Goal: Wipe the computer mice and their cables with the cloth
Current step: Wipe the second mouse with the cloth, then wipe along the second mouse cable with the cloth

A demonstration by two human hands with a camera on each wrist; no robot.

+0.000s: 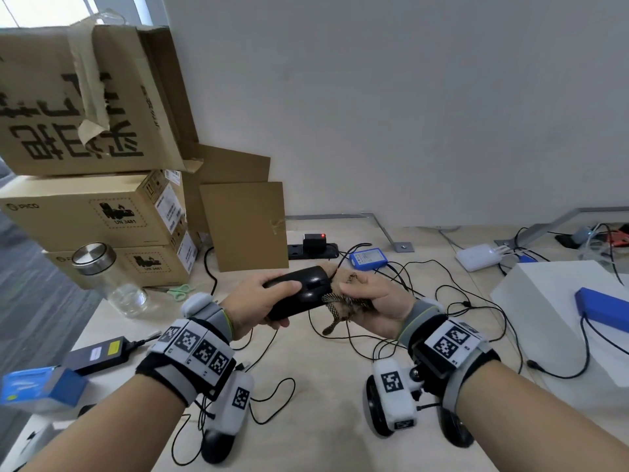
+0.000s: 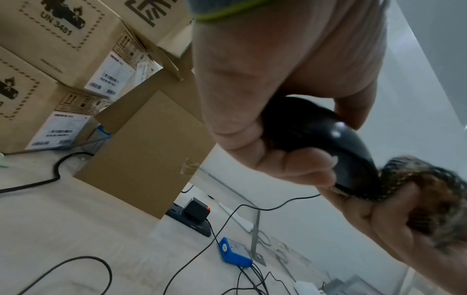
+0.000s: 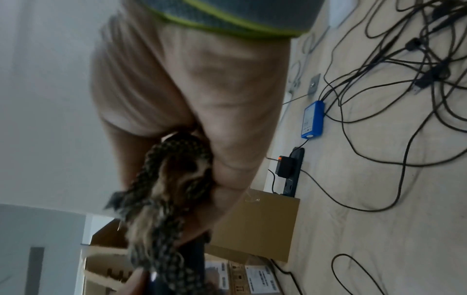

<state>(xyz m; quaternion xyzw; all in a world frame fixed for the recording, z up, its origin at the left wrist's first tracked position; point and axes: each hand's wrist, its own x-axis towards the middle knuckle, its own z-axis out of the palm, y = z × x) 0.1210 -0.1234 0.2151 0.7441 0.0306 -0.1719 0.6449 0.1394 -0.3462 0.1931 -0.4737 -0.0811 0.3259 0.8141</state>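
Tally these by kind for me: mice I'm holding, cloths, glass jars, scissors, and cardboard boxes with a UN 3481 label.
held mouse: 1
cloth: 1
glass jar: 1
scissors: 1
UN 3481 boxes, upper and lower: 2
Total: 6

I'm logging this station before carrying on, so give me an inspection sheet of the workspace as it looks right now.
Surface: light wooden table, in use.
Job's things: black mouse held above the table; patterned cloth against its front end.
Clutter: glass jar, green scissors, black power adapter, blue box, white box.
Hands: left hand grips the mouse; right hand grips the cloth.
Cables: thin black cables tangled across the table; power strip with a plug-in adapter.
Surroundings: stacked cardboard boxes, grey wall.
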